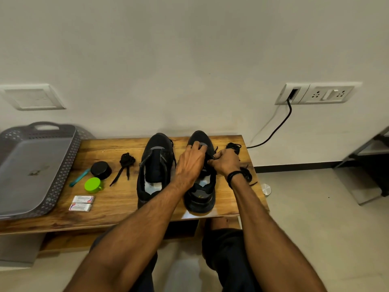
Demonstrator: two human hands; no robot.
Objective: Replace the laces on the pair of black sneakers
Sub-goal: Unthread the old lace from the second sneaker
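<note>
Two black sneakers stand side by side on a wooden table [117,203], toes toward the wall. The left sneaker [155,167] has no lace and its tongue stands open. My left hand [190,163] rests on the front of the right sneaker [201,197], fingers curled over the eyelet area. My right hand [224,163] pinches a black lace [211,158] at that shoe's right side. A bundled black lace [126,163] lies left of the left sneaker. Another coiled lace [233,146] lies behind my right hand, and loose lace [248,175] trails by my right wrist.
A grey perforated tray [31,165] sits at the table's left end. Near it lie a black round tin [101,170], a green lid [93,184], a teal stick [79,177] and two small packets [82,203]. A black cable [273,129] runs from the wall socket.
</note>
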